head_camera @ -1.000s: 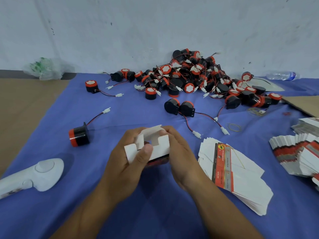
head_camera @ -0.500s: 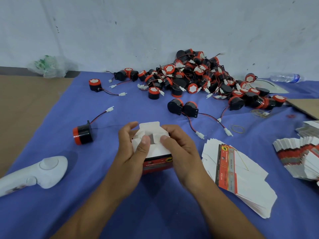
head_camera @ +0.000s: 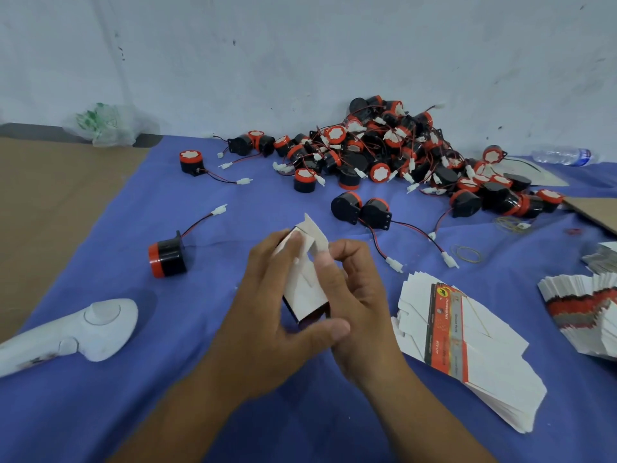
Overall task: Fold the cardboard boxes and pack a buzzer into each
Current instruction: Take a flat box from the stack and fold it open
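A small white cardboard box (head_camera: 305, 289) is held above the blue cloth (head_camera: 233, 215), with its end flaps sticking up. My left hand (head_camera: 267, 315) grips it from the left, thumb under the near end and fingers on the flaps. My right hand (head_camera: 357, 295) holds its right side, thumb and forefinger at a flap. One black and red buzzer (head_camera: 167, 255) with a wired white plug lies alone to the left. Two more buzzers (head_camera: 362, 210) lie just beyond the box. A big heap of buzzers (head_camera: 394, 152) sits against the wall.
A stack of flat box blanks (head_camera: 467, 345) lies right of my hands, a second fanned stack (head_camera: 587, 305) at the right edge. A white handheld controller (head_camera: 76, 329) lies at the left. Rubber bands (head_camera: 467, 253), a water bottle (head_camera: 564, 157) and a plastic bag (head_camera: 107, 123) are around.
The box has been turned from lying crosswise to standing on end between my hands. My left thumb has moved under its near end, and the flaps now point up.
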Demonstrator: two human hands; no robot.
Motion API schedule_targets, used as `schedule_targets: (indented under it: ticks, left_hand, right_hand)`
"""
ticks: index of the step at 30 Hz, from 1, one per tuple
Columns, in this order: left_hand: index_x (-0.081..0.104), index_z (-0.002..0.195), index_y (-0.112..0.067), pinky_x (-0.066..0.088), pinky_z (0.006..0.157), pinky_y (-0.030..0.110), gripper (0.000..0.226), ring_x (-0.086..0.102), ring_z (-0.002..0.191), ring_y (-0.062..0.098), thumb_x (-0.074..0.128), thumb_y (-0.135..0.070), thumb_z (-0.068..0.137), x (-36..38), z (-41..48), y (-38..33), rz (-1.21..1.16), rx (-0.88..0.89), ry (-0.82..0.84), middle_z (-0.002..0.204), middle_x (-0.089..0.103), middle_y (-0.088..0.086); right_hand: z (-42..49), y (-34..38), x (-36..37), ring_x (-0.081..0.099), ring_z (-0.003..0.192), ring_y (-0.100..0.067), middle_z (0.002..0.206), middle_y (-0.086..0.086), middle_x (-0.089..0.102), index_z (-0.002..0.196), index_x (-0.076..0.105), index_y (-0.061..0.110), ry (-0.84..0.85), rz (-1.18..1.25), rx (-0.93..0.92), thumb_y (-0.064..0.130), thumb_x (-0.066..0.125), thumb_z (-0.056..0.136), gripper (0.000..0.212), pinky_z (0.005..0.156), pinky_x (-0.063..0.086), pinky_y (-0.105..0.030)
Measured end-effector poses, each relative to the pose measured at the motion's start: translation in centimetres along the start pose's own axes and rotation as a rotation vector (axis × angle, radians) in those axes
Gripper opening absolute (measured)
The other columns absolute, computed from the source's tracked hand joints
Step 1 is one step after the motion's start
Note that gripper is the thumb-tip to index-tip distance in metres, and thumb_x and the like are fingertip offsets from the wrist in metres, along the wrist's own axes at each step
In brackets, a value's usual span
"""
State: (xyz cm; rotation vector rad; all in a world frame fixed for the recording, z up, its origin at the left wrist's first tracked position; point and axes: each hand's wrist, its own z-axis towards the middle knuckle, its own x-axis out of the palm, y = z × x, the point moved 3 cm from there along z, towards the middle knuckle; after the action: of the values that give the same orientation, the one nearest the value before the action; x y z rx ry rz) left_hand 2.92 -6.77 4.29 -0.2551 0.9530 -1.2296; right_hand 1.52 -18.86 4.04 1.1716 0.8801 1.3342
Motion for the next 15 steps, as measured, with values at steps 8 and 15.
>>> schedule_targets:
  ticks: [8,15]
  left_hand:
    - [0.056,0.129,-0.009,0.042,0.094,0.017,0.073,0.052,0.117,0.015,0.070,-0.057,0.077,-0.57,-0.03,0.29,0.151,0.061,-0.071,0.129,0.050,-0.002]
    - [0.054,0.127,-0.008,0.044,0.095,0.036,0.087,0.046,0.113,0.019,0.051,-0.079,0.077,-0.52,0.05,0.35,0.214,0.075,-0.025,0.125,0.043,-0.001]
  right_hand:
    - [0.90,0.51,-0.93,0.066,0.085,-0.031,0.094,-0.015,0.069,0.097,0.064,0.012,0.125,-0.022,0.218,0.065,0.067,0.070,0.059,0.080,0.053,-0.049]
    - [0.57,0.62,-0.67,0.068,0.097,-0.017,0.113,0.001,0.072,0.114,0.068,0.032,0.228,0.003,0.204,0.029,0.067,0.085,0.029,0.075,0.056,-0.029]
